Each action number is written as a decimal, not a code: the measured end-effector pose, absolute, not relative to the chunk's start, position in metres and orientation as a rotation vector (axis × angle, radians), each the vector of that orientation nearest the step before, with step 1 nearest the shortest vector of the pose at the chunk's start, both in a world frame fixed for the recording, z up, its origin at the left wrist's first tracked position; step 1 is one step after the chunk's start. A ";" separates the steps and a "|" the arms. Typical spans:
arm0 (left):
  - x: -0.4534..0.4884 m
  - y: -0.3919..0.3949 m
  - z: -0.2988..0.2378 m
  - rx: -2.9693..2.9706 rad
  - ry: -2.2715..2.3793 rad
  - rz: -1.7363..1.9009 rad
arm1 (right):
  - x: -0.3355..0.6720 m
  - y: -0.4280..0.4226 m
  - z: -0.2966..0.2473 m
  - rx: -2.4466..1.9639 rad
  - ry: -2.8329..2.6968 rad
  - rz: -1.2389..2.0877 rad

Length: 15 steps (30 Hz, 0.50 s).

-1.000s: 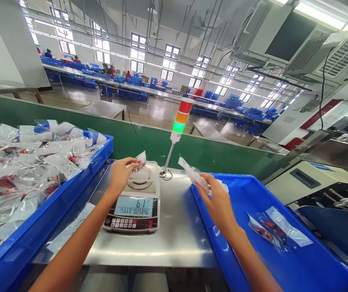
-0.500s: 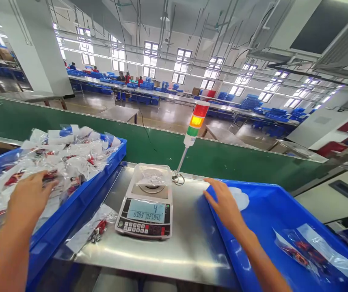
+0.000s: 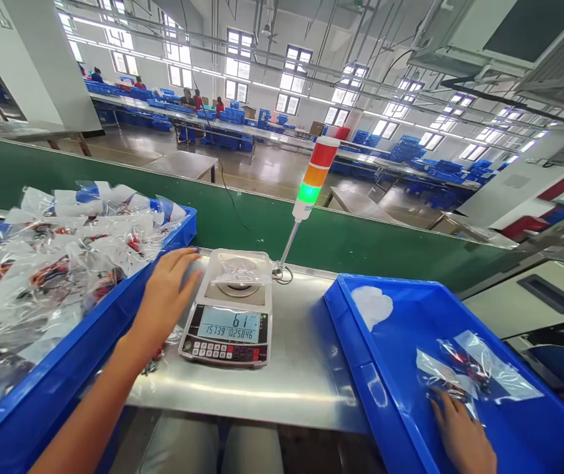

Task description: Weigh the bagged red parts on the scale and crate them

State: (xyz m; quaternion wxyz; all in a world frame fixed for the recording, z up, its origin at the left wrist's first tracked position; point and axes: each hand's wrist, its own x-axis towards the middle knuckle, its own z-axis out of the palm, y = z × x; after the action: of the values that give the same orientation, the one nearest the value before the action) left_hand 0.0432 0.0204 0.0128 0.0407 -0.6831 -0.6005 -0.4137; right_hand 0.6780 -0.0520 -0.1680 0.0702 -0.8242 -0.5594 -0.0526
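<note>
My left hand (image 3: 170,289) hovers at the left side of the digital scale (image 3: 227,336), fingers and thumb apart, holding nothing. On the scale's round pan lies a clear plastic bag (image 3: 242,272); the display reads 61. Partly covered by my left forearm, a bagged part with red and dark pieces (image 3: 153,361) rests on the metal table (image 3: 306,375). My right hand (image 3: 464,431) reaches into the right blue bin (image 3: 395,375). Its fingers are apart, at the near edge of a clear packet (image 3: 447,376) with red and dark contents. Another packet (image 3: 482,368) lies beside it.
A left blue bin (image 3: 128,303) is heaped with clear bags (image 3: 89,243). Behind the scale stands a signal light (image 3: 311,181), lit green. A green partition (image 3: 242,220) runs along the back. White paper (image 3: 373,306) lies inside the right bin. People sit at distant benches.
My left hand has moved from the left bin's bags toward the scale. My right hand has gone deeper into the right bin. The display changed from 4 to 61, the light from amber to green.
</note>
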 end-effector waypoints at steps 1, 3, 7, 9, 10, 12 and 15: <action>0.052 0.027 0.006 -2.165 -1.810 -1.272 | 0.679 -0.051 -0.170 -2.488 -1.684 -0.129; 0.065 0.039 -0.004 -2.281 -1.775 -1.267 | 0.678 -0.049 -0.173 -2.474 -1.724 -0.068; 0.080 0.059 -0.015 -2.419 -1.773 -1.229 | 0.662 -0.055 -0.176 -2.367 -1.833 -0.119; 0.086 0.066 -0.018 -2.462 -1.782 -1.217 | 0.652 -0.060 -0.174 -2.324 -1.871 -0.165; 0.089 0.069 -0.018 -2.484 -1.785 -1.210 | 0.648 -0.062 -0.171 -2.313 -1.890 -0.169; 0.094 0.073 -0.021 -2.547 -1.767 -1.179 | 0.643 -0.065 -0.159 -2.322 -1.876 -0.148; 0.102 0.076 -0.027 -2.641 -1.673 -1.081 | 0.639 -0.064 -0.120 -2.352 -1.654 -0.146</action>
State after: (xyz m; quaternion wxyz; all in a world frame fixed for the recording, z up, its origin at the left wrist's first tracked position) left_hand 0.1018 0.0760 -0.0272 -0.0828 -0.7956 -0.5040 -0.3257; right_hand 0.6392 -0.0635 -0.1199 0.1307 -0.8099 -0.5697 -0.0502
